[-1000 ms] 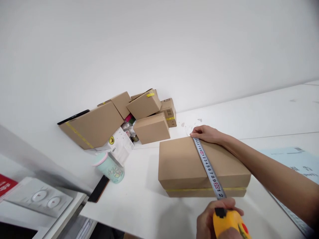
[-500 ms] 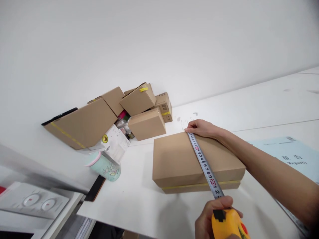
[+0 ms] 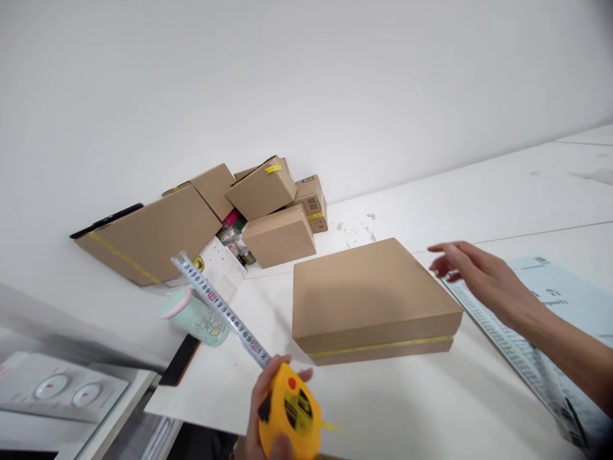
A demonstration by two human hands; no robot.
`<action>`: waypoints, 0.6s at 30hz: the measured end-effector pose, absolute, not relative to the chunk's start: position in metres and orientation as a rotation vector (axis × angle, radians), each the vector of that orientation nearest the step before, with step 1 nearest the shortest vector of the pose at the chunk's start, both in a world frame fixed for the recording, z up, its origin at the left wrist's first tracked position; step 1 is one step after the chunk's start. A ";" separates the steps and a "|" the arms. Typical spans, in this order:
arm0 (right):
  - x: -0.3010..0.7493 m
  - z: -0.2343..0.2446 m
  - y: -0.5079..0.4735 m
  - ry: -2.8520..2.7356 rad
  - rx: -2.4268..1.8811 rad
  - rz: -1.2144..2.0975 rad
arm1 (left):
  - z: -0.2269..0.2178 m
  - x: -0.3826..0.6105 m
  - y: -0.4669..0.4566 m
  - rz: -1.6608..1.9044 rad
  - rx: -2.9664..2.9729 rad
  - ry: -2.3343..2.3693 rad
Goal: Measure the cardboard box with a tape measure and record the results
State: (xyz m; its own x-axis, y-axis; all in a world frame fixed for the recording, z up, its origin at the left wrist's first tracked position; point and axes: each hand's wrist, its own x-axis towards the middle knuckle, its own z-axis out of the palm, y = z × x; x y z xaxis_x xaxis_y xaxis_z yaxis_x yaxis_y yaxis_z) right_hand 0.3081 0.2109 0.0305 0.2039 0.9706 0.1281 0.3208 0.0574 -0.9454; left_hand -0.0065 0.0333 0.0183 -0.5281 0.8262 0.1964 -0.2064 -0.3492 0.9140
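Observation:
In my left hand (image 3: pixel 256 409), low in the head view, is a yellow tape measure (image 3: pixel 306 409). Its metal blade (image 3: pixel 225 310) is pulled out and points up and left, its free end in front of the boxes at the left. A brown cardboard box (image 3: pixel 357 287) with a yellow strip along its side lies on the white table, untouched by either hand. Just right of that box hovers my right hand (image 3: pixel 472 271), fingers loosely bent and apart, holding nothing. Light blue printed papers (image 3: pixel 555 275) lie below and beside my right forearm.
Several cardboard boxes (image 3: pixel 153 233) stand against the wall at the left, with small jars (image 3: pixel 246 255) among them. A mint cup (image 3: pixel 191 319) with a pink rim stands near the table's left edge. A pen (image 3: pixel 575 421) lies at the lower right on the papers.
My right hand has let go of the blade's end and moved right, off the box. My left hand has swung the tape measure left, so the blade no longer crosses the box.

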 end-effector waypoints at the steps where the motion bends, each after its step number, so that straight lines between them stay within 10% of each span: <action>1: 0.314 0.018 0.199 -1.347 -1.491 0.807 | 0.011 -0.015 0.038 2.013 0.884 1.195; 7: 0.320 -0.025 0.165 -1.682 -1.384 0.771 | -0.029 -0.037 0.066 1.917 0.621 1.098; 18: 0.291 0.084 0.238 -1.429 -1.449 0.776 | 0.056 -0.007 0.106 1.982 0.960 0.923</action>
